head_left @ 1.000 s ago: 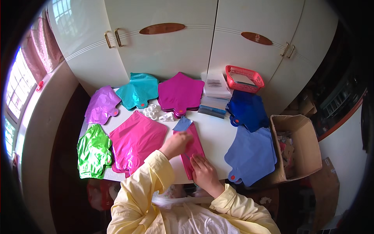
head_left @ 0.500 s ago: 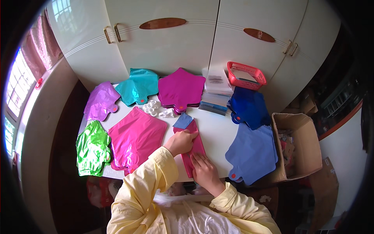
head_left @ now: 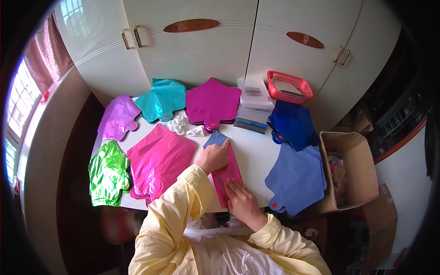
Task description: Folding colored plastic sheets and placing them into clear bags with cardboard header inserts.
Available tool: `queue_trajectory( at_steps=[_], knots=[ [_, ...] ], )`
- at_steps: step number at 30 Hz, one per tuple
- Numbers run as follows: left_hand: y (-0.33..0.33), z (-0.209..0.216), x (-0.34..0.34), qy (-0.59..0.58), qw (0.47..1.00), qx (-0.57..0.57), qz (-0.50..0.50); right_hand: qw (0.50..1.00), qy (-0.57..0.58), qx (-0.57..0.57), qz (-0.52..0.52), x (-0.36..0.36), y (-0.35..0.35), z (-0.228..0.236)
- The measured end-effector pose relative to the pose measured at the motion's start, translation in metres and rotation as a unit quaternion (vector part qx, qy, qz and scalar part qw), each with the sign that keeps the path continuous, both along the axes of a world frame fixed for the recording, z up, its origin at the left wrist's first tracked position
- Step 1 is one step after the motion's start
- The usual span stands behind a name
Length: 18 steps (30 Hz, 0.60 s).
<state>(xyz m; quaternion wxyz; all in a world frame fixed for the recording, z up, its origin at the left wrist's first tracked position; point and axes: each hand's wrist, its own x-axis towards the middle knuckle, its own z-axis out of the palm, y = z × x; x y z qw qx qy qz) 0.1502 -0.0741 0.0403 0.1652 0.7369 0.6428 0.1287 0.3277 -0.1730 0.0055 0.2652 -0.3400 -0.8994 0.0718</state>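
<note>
Long folded pink foil strip (head_left: pixel 230 170) lies mid-table (head_left: pixel 255 160), running from near edge toward far edge, matte blue piece (head_left: pixel 213 138) at its far end. Left hand (head_left: pixel 214 158) on the strip: index finger extended at the blue piece, other fingers curled, can't tell if pinching. Right hand (head_left: pixel 244 200) flat on the near end, fingers extended, close together. 2 flat stacks flank it: glossy pink foil (head_left: pixel 162 158) left, matte periwinkle-blue sheets (head_left: pixel 297 178) at right edge.

The folded strip (head_left: pixel 233 167) is pink with a blue end (head_left: pixel 214 138), the basket (head_left: pixel 288 97) coral-red.
</note>
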Motion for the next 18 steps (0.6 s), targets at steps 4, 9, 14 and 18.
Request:
queue_trajectory(
  at_steps=[4, 9, 14, 18],
  knots=[
    [-0.001, 0.013, 0.000, -0.010, 0.999, -0.047, -0.004, 1.000, -0.021, 0.001, 0.012, 0.013, -0.009, 0.006],
    [0.000, 0.008, -0.001, -0.030, 0.998, -0.056, -0.004, 0.994, -0.098, 0.022, 0.048, 0.046, -0.027, 0.017],
    [-0.002, 0.009, -0.002, -0.029, 0.998, -0.046, -0.008, 0.967, -0.149, -0.118, 0.168, 0.069, -0.007, 0.075],
    [-0.002, 0.006, -0.005, -0.022, 0.999, -0.041, -0.004, 0.971, -0.191, -0.115, 0.090, 0.052, 0.080, 0.092]
  ],
)
